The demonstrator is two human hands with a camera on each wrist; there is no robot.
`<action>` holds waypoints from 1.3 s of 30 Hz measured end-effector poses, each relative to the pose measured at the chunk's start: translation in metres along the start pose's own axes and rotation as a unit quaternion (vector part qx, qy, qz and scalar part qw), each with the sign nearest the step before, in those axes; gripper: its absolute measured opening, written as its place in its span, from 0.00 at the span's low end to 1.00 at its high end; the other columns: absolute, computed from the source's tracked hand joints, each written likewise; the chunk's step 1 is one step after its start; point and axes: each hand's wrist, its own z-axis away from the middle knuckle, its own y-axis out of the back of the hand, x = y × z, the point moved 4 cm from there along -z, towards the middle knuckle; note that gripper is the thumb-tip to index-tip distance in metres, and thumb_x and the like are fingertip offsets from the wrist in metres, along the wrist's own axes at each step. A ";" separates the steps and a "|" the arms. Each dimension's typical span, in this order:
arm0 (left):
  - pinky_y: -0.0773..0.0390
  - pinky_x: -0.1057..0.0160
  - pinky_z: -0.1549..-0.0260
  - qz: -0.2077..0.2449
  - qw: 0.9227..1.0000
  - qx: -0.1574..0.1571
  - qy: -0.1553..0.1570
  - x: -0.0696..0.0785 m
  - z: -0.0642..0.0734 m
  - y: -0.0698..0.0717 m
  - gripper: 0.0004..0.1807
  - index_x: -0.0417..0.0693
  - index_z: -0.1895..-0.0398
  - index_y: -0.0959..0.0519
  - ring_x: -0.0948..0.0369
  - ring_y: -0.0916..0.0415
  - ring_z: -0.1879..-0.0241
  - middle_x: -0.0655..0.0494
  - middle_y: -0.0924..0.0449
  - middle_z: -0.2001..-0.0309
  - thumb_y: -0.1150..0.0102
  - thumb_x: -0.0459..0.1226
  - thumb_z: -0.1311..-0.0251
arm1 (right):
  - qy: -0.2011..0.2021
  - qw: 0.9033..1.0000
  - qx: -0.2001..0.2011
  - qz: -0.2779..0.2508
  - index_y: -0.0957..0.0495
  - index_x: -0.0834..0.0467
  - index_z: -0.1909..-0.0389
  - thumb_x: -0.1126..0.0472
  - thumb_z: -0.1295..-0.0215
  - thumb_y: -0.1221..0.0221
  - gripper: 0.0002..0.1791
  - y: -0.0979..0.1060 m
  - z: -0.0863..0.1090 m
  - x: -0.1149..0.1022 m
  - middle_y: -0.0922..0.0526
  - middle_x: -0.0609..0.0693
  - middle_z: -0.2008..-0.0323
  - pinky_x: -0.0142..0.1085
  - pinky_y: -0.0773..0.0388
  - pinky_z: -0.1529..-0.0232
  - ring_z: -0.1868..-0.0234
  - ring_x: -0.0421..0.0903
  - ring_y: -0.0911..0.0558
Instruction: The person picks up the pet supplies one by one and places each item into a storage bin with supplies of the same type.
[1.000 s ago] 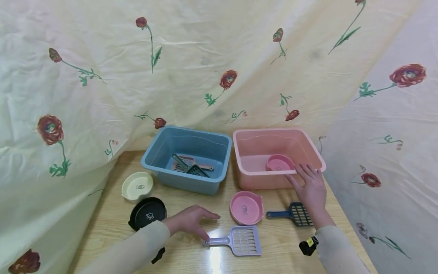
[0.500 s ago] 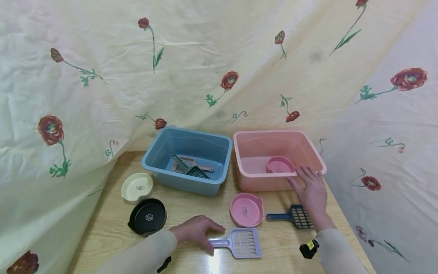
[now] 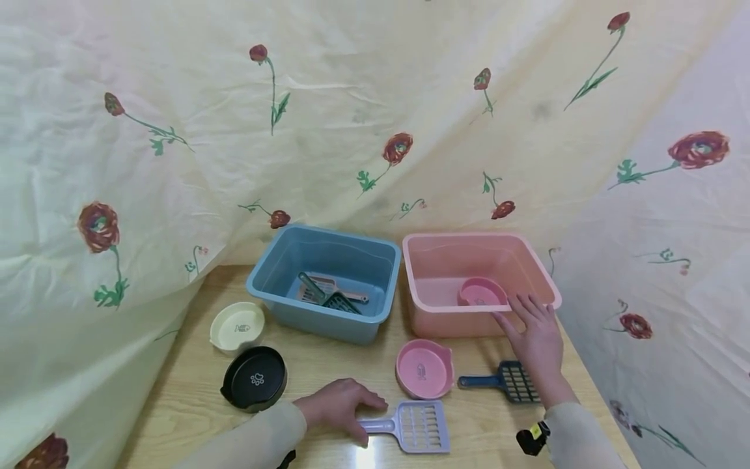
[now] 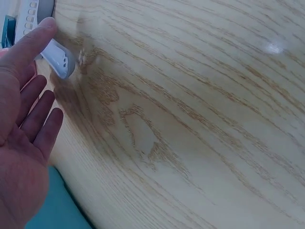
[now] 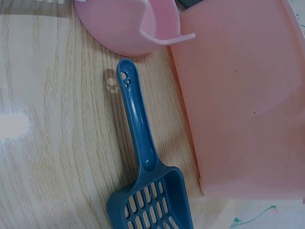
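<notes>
My left hand (image 3: 342,407) is spread over the handle end of a lavender litter scoop (image 3: 423,426) lying on the table. Seen from the left wrist, the thumb (image 4: 33,40) overlaps the scoop's handle (image 4: 59,59), and the other fingers are loosely extended below it. My right hand (image 3: 539,345) rests at the front rim of a pink tub (image 3: 451,324), fingers nearly straight over the edge, thumb outside. Inside that tub sits a pink bowl (image 3: 480,291). Below the right hand lies a dark blue litter scoop (image 5: 136,114); the hand itself is outside the right wrist view.
Left of the pink tub stands a blue tub (image 3: 322,324) holding a green scoop (image 3: 310,286) and a pinkish-beige scoop (image 3: 351,296). A second pink bowl (image 3: 424,369) lies in front. Cream (image 3: 237,326) and black bowls (image 3: 254,378) are at left. Floral cloth (image 3: 328,150) hangs behind.
My left hand has moved right, from the handle's end to over the handle. The right hand stays at the pink tub's rim. The head view has tilted up slightly.
</notes>
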 end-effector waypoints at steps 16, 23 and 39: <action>0.21 0.66 0.38 -0.063 0.998 0.002 -0.030 0.004 -0.007 -0.018 0.34 0.61 0.34 0.15 0.68 0.21 0.36 0.69 0.16 0.37 0.17 0.52 0.47 | -0.012 1.000 -0.006 0.013 0.22 0.62 0.30 0.47 0.32 0.28 0.36 0.003 0.008 0.005 0.22 0.67 0.32 0.55 0.52 0.16 0.25 0.68 0.30; 0.20 0.65 0.38 -0.068 0.997 0.012 -0.026 0.007 -0.006 -0.018 0.33 0.62 0.36 0.14 0.69 0.20 0.36 0.69 0.16 0.38 0.17 0.50 0.47 | -0.012 1.000 -0.005 0.012 0.23 0.62 0.29 0.50 0.35 0.26 0.36 0.003 0.007 0.005 0.23 0.66 0.31 0.55 0.52 0.16 0.24 0.68 0.30; 0.20 0.68 0.41 -0.068 0.997 -0.003 -0.025 -0.009 -0.007 -0.003 0.23 0.60 0.40 0.11 0.70 0.18 0.40 0.65 0.12 0.42 0.22 0.39 0.40 | 0.002 1.000 0.008 0.004 0.20 0.62 0.32 0.36 0.29 0.34 0.39 0.002 0.001 -0.001 0.20 0.66 0.33 0.56 0.47 0.17 0.26 0.68 0.28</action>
